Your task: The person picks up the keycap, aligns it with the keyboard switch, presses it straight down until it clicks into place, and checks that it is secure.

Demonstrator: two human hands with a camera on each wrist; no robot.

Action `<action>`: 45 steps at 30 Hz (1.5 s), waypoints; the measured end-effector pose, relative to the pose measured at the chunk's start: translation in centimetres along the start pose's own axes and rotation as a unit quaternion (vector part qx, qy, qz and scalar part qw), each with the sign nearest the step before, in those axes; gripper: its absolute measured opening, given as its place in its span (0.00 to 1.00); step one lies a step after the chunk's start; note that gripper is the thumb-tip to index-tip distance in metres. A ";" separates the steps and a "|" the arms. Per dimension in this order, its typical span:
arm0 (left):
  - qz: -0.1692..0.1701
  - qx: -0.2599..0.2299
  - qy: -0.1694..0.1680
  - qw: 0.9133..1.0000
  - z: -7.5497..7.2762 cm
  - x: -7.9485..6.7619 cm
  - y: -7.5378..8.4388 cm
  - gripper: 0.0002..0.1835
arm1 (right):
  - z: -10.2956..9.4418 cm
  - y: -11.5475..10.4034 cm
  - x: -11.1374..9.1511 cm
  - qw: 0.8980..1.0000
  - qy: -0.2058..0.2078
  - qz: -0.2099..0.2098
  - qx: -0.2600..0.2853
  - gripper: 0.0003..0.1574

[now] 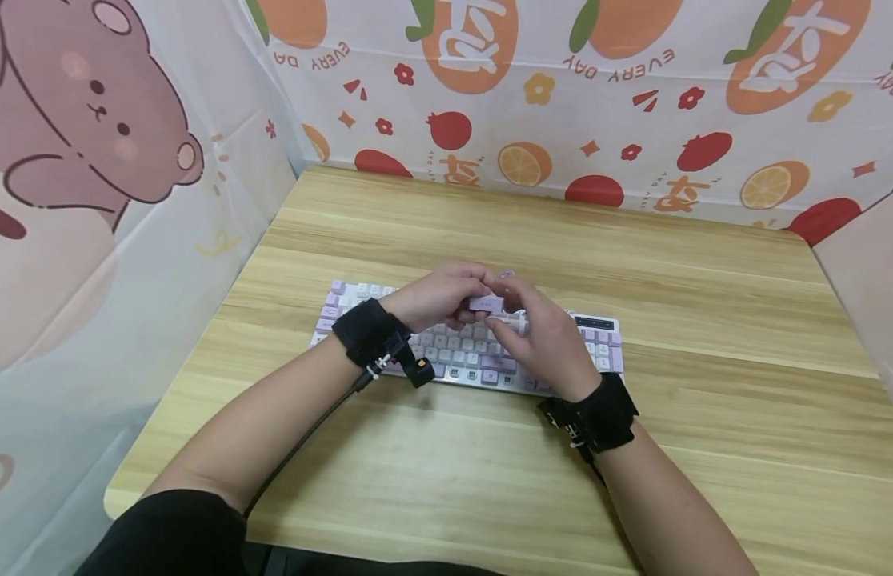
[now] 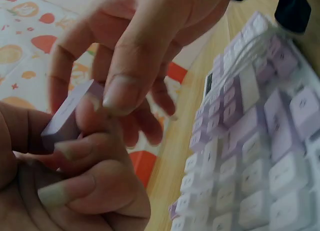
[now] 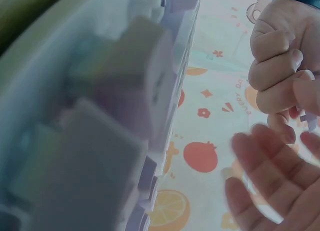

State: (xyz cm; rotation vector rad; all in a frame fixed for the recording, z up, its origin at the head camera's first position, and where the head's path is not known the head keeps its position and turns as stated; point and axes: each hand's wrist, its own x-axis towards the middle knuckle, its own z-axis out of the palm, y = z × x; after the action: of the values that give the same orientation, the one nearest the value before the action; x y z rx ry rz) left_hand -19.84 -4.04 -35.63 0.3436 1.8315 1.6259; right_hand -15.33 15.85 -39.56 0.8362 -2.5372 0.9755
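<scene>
From the head camera, the left hand and right hand meet above the white-and-lilac mechanical keyboard, which lies flat at the centre of the pale wooden table. A long lilac plastic keycap sits between them, pinched by the left fingers, with the right hand's fingertips touching it from about four o'clock. A fruit-printed curtain hangs at twelve o'clock. In the left wrist view, the left hand curls its fingers round the keycap while the right thumb presses its upper end; the keyboard fills three o'clock. The right wrist view shows blurred keys at nine o'clock, the left fist at two o'clock and the right fingers loosely extended.
</scene>
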 end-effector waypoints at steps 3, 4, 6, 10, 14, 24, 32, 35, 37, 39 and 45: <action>0.011 0.003 0.003 1.000 0.3 -0.3 -0.2 0.13 | 0.1 0.0 0.0 0.999 0.028 -0.043 0.004 0.29; 0.018 0.006 0.005 1.000 0.4 -0.4 -0.3 0.12 | 0.1 0.0 0.0 0.998 0.033 -0.051 0.006 0.28; 0.028 0.013 0.010 0.999 0.5 -0.6 -0.6 0.13 | 0.0 -0.1 0.0 0.997 0.042 -0.058 0.009 0.24; 0.054 0.036 0.023 0.998 0.7 -0.9 -1.3 0.15 | 0.0 -0.1 0.0 0.997 0.049 -0.060 0.003 0.17; 0.113 0.118 0.047 0.985 0.8 -1.2 -1.9 0.13 | 0.0 -0.1 0.0 0.997 0.045 -0.057 -0.006 0.15; 0.268 0.383 0.118 0.876 0.7 -3.9 -2.4 0.17 | -0.1 -0.4 -0.1 0.998 0.033 -0.054 0.026 0.13; 0.277 0.484 0.166 0.813 0.9 -5.2 -2.7 0.12 | 0.4 -1.4 -0.4 0.993 -0.021 -0.019 0.113 0.12; 0.308 0.506 0.183 0.785 1.1 -5.7 -3.1 0.10 | 0.7 -2.1 -0.6 0.982 -0.046 0.043 0.181 0.11; 0.337 0.518 0.194 0.762 1.5 -5.9 -3.3 0.09 | 0.9 -2.6 -0.7 0.970 -0.060 0.080 0.222 0.12; 0.362 0.527 0.198 0.743 2.0 -6.1 -3.4 0.08 | 1.2 -3.0 -0.8 0.960 -0.074 0.108 0.249 0.15; 0.377 0.538 0.201 0.726 3.0 -6.6 -3.7 0.06 | 1.3 -3.7 -0.9 0.946 -0.092 0.140 0.279 0.20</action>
State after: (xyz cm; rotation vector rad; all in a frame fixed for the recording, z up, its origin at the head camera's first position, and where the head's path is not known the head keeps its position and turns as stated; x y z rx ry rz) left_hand -12.17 -6.33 -37.24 1.4961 3.1245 0.8169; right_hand -12.43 13.09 -39.03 0.7366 -2.6097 1.8456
